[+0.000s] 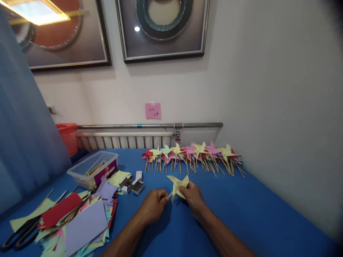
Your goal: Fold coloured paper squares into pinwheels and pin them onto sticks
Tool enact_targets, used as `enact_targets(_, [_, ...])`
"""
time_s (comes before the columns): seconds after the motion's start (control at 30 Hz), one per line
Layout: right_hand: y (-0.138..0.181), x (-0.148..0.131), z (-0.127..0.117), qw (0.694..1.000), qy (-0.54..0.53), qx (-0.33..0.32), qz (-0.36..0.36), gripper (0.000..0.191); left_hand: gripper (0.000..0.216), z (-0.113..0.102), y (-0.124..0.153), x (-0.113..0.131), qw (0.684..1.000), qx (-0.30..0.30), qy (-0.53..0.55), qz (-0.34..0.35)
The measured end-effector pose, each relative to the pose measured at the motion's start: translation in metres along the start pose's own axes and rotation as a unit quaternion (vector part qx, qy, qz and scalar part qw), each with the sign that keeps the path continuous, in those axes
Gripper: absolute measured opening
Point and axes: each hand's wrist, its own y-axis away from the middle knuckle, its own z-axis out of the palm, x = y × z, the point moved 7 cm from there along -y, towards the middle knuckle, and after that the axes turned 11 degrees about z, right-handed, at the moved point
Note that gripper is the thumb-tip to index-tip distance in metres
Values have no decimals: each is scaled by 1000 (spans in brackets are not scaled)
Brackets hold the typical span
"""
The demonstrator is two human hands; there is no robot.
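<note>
A pale yellow paper pinwheel (177, 187) is held between my two hands, above the blue tabletop (182, 228). My left hand (155, 203) is closed round its thin wooden stick (170, 195), most of which the fingers hide. On the other side, my right hand (193, 195) pinches a blade of the pinwheel between thumb and fingers. Left of my hands, two small open boxes (138, 187) hold tiny dark items, too small to name. Beyond my hands, a long row of finished-looking paper pinwheels (189, 150) in yellow, pink, red and green lies along the table's back, sticks pointing toward me.
At the left lies a heap of coloured paper pieces (86, 223) with black-handled scissors (24, 232). Behind it, a clear plastic tub (80, 175) contains wooden sticks. A red basket (68, 137), a radiator (123, 140) and a pipe (155, 126) stand along the wall.
</note>
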Motion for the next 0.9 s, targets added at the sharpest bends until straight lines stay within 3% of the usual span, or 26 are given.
enact_targets(0.13, [-5,-7,0,1000,14,-27,-5,36,16,1,-2,-8,998,10,67,-15])
enact_targets(0.3, [-7,-19,-18,999,-32,36,-15,46,24,-13,-10,-27,973,128,182,-59])
enact_targets(0.4, [-2,-17,-14,999,-6,36,-37,38,27,-17,-13,-33,955,163,238,-69])
enact_targets(0.67, [24,15,44,980,160,-117,-22,20,38,-12,-9,-23,906,199,364,-83])
enact_targets(0.8, [34,14,53,969,182,-158,-47,14,41,-8,-7,-18,887,217,401,-77])
enact_targets(0.9, [38,12,53,967,185,-163,-58,13,40,-5,-7,-15,889,209,402,-67])
